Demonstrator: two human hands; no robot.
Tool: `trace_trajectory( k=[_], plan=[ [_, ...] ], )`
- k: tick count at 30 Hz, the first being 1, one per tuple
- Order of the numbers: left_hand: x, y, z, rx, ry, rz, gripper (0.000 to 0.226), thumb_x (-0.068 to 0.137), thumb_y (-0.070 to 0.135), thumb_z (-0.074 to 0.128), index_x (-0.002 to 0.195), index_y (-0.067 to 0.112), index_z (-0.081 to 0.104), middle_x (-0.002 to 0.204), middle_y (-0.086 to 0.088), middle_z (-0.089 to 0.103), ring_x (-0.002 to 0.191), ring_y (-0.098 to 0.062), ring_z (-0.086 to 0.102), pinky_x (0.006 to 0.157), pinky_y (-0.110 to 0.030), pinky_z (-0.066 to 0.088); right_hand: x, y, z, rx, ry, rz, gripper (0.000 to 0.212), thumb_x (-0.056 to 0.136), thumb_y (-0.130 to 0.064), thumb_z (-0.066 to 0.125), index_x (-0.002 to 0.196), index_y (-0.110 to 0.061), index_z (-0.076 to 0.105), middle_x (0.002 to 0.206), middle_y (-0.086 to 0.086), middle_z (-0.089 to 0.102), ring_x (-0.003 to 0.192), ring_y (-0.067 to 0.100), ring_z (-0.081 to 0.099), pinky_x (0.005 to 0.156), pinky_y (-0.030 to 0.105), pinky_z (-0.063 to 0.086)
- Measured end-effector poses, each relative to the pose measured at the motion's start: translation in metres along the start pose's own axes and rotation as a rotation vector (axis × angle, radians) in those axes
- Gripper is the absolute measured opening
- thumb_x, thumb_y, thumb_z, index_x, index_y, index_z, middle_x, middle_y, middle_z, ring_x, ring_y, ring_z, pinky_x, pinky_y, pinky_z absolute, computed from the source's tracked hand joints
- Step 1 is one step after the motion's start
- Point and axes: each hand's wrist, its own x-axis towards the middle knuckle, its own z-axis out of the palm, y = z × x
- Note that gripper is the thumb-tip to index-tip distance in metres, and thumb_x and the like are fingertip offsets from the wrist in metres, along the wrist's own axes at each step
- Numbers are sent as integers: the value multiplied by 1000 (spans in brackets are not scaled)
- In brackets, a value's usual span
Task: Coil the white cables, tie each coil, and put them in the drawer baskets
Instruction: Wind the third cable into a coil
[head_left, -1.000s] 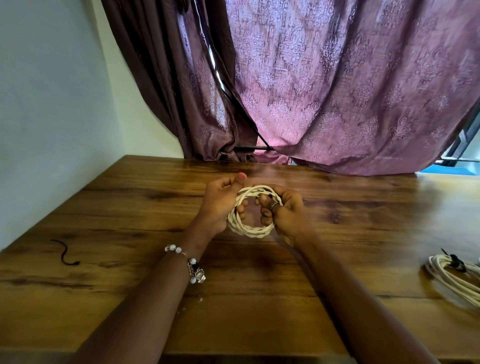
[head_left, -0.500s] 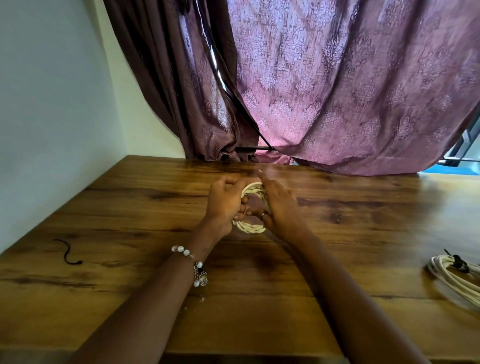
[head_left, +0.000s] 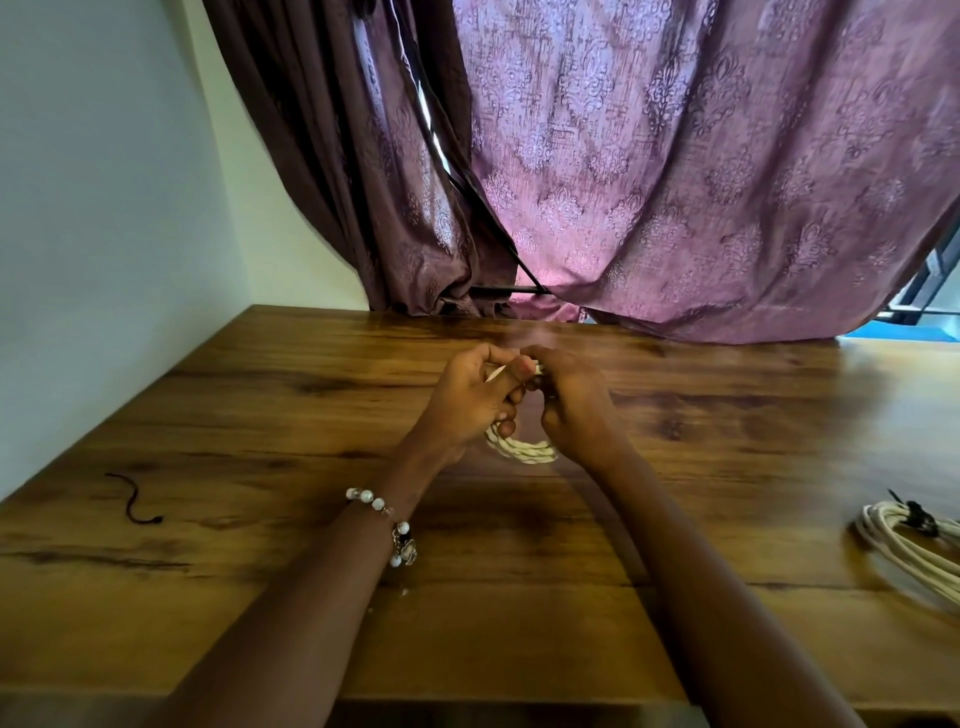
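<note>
Fingers (head_left: 511, 400) of both hands now curl tight around the coil (head_left: 522, 451), closer together than a second ago; tying looks under way.

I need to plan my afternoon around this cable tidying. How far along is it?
Done: one white coil lies at the table's right edge with a dark tie around it. In hand: the left hand and right hand both grip a small coil, which shows no tie. A loose dark tie waits at the left. No drawer or baskets are in view, so storing remains.
</note>
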Motion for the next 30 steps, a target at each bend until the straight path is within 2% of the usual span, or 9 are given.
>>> trace_trajectory(
  k=[3,5,8,11,17,21,23,26,30],
  plan=[
    [1,-2,1,1,56,35,17,95,16,55,93,-1,53,52,-1,54,34,-7,38,34,-17,31,1,5,-3,69,17,-44,43,73,13,48,112,2,63,91,4,66,77,-6,54,71,4,36],
    [2,-3,3,-48,104,38,18,95,14,55,84,0,53,51,-2,54,33,-7,37,34,-16,29,2,9,-5,174,-10,-1,38,82,12,54,119,4,61,90,-8,60,73,-17,51,69,0,34],
    [4,-2,1,-169,162,-8,19,92,12,60,75,5,56,50,-4,55,32,-6,37,33,-14,26,1,1,-9,451,-45,183,37,90,3,58,126,-1,58,73,-24,60,53,-3,45,51,10,38],
    [6,0,0,-252,167,-54,18,90,9,62,74,3,56,49,-4,55,31,-5,35,33,-12,24,0,-9,-13,643,-5,240,34,90,0,58,123,-9,59,59,-13,61,47,4,40,40,19,36],
    [7,2,0,-384,192,-110,13,89,6,61,79,-2,57,50,-6,57,31,-3,35,31,-11,23,3,-23,-5,813,136,366,17,91,-1,57,103,-4,70,66,15,58,44,10,35,39,18,27],
    [4,2,-3,-371,210,-117,16,90,11,62,82,-3,59,50,-5,58,31,-4,36,30,-12,25,4,-37,-3,812,192,357,19,90,9,52,102,3,66,57,1,63,39,-1,45,39,10,34],
    [0,3,-6,-231,237,-57,22,89,17,64,82,-3,59,49,-5,59,30,-7,38,31,-14,27,2,-45,-4,834,179,325,18,91,14,47,100,11,63,53,-2,59,38,-1,48,41,6,36],
    [-8,3,-7,-9,290,78,34,86,22,68,79,-8,55,50,-9,58,29,-14,41,33,-18,31,-1,-54,-6,822,140,298,25,92,16,43,90,-1,62,41,-11,51,34,-1,47,39,6,35],
    [-23,6,-17,-25,289,-2,26,86,24,67,81,-1,62,57,-9,67,35,-13,51,35,-22,42,-3,-53,3,722,127,314,21,90,12,51,96,-2,66,47,-17,56,40,-4,50,44,4,35]
  ],
)
